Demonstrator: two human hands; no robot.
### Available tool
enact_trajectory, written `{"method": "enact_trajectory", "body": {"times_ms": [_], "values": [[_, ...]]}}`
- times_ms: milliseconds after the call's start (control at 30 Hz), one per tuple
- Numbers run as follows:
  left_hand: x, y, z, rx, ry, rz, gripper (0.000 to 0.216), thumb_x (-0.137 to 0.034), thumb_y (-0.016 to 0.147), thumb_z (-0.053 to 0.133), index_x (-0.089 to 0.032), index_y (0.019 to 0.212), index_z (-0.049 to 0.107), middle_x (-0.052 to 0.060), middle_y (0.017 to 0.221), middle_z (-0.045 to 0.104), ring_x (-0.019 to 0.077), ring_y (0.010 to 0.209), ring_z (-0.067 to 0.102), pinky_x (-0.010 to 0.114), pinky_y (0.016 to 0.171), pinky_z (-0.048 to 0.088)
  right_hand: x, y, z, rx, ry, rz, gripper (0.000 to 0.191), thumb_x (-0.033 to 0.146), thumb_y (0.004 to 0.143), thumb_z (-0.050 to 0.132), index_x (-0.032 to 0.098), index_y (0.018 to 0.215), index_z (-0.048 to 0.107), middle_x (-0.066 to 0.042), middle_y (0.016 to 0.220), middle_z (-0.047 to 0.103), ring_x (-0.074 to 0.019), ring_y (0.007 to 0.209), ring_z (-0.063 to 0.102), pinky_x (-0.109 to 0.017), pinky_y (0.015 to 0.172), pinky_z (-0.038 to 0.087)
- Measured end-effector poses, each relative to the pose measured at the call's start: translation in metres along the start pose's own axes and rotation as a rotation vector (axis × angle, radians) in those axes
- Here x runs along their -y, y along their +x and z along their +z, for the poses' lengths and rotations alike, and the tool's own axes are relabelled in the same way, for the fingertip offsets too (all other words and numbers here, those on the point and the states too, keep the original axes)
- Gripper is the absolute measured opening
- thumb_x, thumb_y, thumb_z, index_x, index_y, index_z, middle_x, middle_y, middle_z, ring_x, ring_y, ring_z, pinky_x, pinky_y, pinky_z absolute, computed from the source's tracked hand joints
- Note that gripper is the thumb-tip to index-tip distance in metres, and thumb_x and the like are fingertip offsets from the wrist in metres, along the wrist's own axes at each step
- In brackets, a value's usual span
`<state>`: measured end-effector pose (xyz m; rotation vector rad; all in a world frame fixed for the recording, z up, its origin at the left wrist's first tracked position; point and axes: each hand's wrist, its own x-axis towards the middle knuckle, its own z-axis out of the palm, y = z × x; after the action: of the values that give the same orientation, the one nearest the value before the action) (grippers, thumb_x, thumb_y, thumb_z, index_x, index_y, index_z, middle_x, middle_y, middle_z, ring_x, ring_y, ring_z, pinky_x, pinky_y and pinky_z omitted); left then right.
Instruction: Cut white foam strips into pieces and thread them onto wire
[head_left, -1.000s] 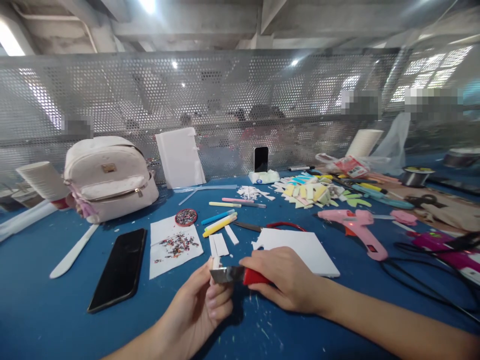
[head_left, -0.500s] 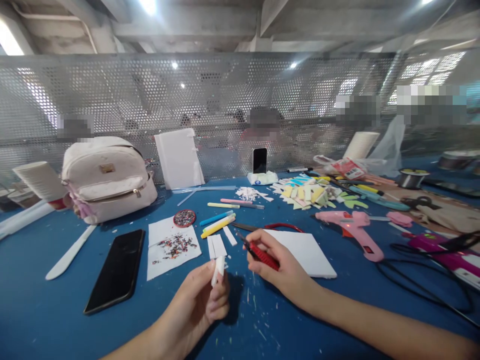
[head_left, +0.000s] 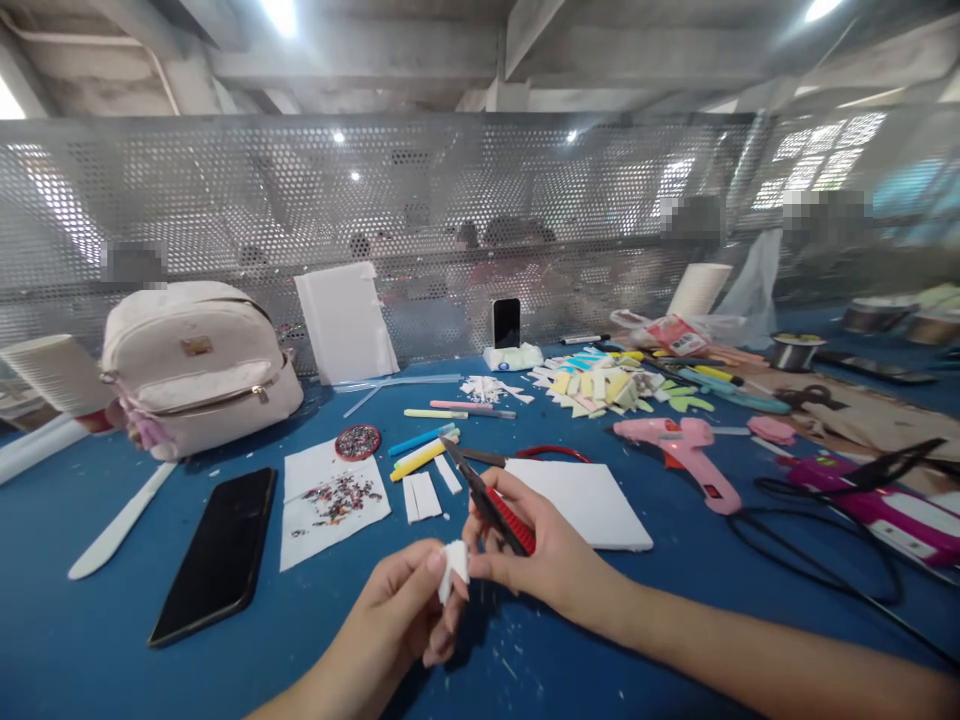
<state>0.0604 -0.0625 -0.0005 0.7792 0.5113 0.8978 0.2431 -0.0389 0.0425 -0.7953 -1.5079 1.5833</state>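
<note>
Between the thumb and fingers of my left hand [head_left: 409,600] is a small white piece [head_left: 454,570], perhaps foam or folded paper. My right hand [head_left: 532,535] grips a red and black utility knife [head_left: 510,520], its blade pointing up and away to the left. The right fingertips meet the white piece's right side. Just beyond my hands lie white strips [head_left: 422,497] and several markers [head_left: 424,457]. A white board [head_left: 592,500] lies partly behind my right hand. Scissors with red handles [head_left: 559,453] rest at its far edge.
A sheet with dark flakes [head_left: 330,510], a black phone [head_left: 214,555] and a white plastic knife [head_left: 124,520] lie left. A beige backpack [head_left: 199,370] stands behind them. Rightward are a pink glue gun [head_left: 679,450], black cables [head_left: 817,560] and cut-piece piles [head_left: 600,385]. A perforated screen [head_left: 420,200] borders the table.
My right hand has come left and down to the white piece, and the knife now points more steeply upward. The white piece has turned in my left fingers. The view has shifted slightly right.
</note>
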Motion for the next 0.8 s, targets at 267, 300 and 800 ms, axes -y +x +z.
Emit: {"method": "enact_trajectory", "body": {"times_ms": [267, 300, 800], "values": [[-0.0016, 0.0, 0.0008, -0.018, 0.039, 0.006, 0.039, -0.05, 0.083, 0.076, -0.013, 0.076, 0.064, -0.004, 0.056, 0.05, 0.0046, 0.042, 0.031, 0.018, 0.043, 0.025, -0.0004, 0.0014, -0.002, -0.019, -0.017, -0.026, 0.054, 0.041, 0.072, 0.087, 0.022, 0.097, 0.044, 0.005, 0.08, 0.062, -0.0076, 0.056, 0.044, -0.022, 0.054, 0.036], [-0.0016, 0.0, 0.001, -0.018, 0.047, 0.006, 0.04, -0.05, 0.083, 0.076, -0.013, 0.076, 0.064, -0.004, 0.056, 0.05, 0.0046, 0.042, 0.031, 0.019, 0.043, 0.025, -0.0006, 0.0015, -0.0018, -0.02, -0.021, -0.025, 0.054, 0.041, 0.072, 0.087, 0.022, 0.098, 0.044, 0.005, 0.08, 0.062, -0.0075, 0.056, 0.044, -0.022, 0.054, 0.036], [-0.0084, -0.0021, -0.0034, -0.067, 0.379, 0.04, 0.052, -0.064, 0.084, 0.067, -0.012, 0.079, 0.065, -0.004, 0.056, 0.048, 0.0056, 0.043, 0.035, 0.021, 0.044, 0.024, -0.0004, -0.0007, -0.0061, 0.04, -0.12, -0.107, 0.037, 0.04, 0.086, 0.075, 0.02, 0.097, 0.045, 0.002, 0.086, 0.057, -0.0069, 0.06, 0.043, -0.021, 0.056, 0.036]]}}
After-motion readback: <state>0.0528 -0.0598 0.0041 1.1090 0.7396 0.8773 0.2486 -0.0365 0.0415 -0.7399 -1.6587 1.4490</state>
